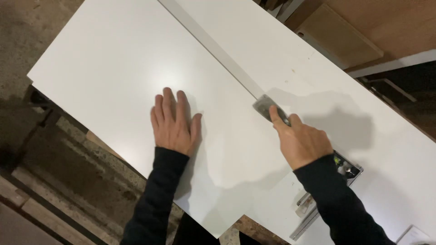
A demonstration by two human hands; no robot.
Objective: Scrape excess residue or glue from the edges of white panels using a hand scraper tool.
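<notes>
Two hands: left hand point(173, 123) flat (right hand point(301, 140) on scraper point(269, 110))

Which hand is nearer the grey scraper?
Right. The right hand grips the scraper, forefinger along it; the left hand lies flat on the white panel, well apart.

We see our left hand point(172, 121) pressed flat, fingers together, on a large glossy white rectangular panel point(113, 63) filling the frame's centre. Our right hand point(302, 140) grips a grey metal scraper-like tool point(269, 109) at the long seam with a second white panel point(386, 136), right. A metal rail point(313, 215) lies lower right.
</notes>
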